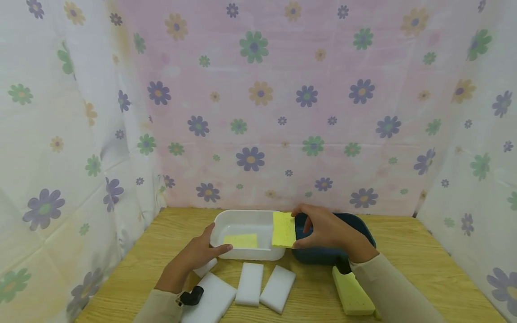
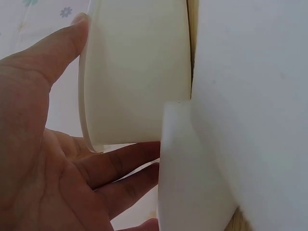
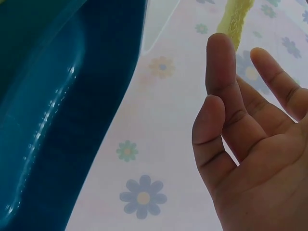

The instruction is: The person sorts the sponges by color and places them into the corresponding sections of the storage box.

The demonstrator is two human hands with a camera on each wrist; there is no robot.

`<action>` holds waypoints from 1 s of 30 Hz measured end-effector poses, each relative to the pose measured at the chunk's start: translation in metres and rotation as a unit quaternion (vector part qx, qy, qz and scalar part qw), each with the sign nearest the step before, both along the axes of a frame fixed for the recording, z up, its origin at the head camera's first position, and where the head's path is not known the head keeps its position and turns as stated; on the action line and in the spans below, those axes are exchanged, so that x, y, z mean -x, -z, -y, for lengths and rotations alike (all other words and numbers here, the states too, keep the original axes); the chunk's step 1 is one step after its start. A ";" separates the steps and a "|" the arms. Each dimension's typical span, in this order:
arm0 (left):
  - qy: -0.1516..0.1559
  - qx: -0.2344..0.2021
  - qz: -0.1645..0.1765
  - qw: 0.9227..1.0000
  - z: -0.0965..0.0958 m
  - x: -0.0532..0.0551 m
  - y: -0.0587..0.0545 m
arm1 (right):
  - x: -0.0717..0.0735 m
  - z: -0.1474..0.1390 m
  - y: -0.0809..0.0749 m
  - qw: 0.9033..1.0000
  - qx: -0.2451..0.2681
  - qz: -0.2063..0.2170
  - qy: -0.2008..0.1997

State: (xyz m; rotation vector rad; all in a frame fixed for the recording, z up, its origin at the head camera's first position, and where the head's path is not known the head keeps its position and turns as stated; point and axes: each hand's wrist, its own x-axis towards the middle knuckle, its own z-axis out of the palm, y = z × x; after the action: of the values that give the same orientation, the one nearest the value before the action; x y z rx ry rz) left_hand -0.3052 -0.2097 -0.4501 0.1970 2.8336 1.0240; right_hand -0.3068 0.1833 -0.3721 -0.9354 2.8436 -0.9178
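My right hand (image 1: 327, 229) pinches a yellow sponge (image 1: 284, 229) by its right edge between thumb and fingers, above the right end of a white plastic tub (image 1: 250, 255). In the right wrist view, a strip of the sponge (image 3: 236, 21) shows past the fingertips. Around the tub's left front corner, my left hand (image 1: 198, 251) holds on, thumb over the front rim and fingers along the left end. A second yellow sponge (image 1: 241, 241) lies flat inside the tub. In the left wrist view, the tub's outer wall (image 2: 137, 72) stands between thumb and fingers.
A dark blue tub (image 1: 335, 255) stands right of the white one, under my right hand. Several white foam blocks (image 1: 249, 283) lie in front, some close by my left wrist. A yellow sponge block (image 1: 352, 294) lies near my right forearm. Flowered curtains (image 1: 258, 112) enclose the wooden table (image 1: 424, 278).
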 end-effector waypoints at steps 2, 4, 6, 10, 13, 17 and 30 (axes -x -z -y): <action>0.001 -0.001 -0.001 1.000 0.000 0.001 0.000 | 0.005 0.003 0.001 1.000 -0.001 0.000 0.002; 0.001 -0.004 -0.001 1.000 0.001 0.001 0.001 | 0.009 0.006 0.003 1.000 -0.002 0.002 0.005; 0.001 -0.008 0.000 1.000 0.002 0.001 0.002 | 0.013 0.009 0.005 1.000 -0.004 0.005 0.009; -0.001 -0.015 0.001 1.000 0.003 0.002 0.005 | 0.020 0.016 0.008 1.000 -0.007 0.013 0.012; -0.001 -0.017 0.000 1.000 0.003 0.003 0.005 | 0.023 0.020 0.008 1.000 -0.012 0.014 0.014; 0.001 -0.019 -0.004 1.000 0.002 0.004 0.005 | 0.026 0.025 0.007 0.999 -0.019 0.019 0.019; 0.001 -0.028 -0.012 1.000 0.001 0.002 0.000 | 0.040 0.042 0.009 0.998 -0.046 0.039 -0.002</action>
State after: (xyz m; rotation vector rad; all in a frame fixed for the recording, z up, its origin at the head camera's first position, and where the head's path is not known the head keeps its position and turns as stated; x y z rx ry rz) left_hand -0.3071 -0.2103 -0.4506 0.2201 2.8271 1.1085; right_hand -0.3473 0.1413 -0.3808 -0.8753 2.7916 -0.7981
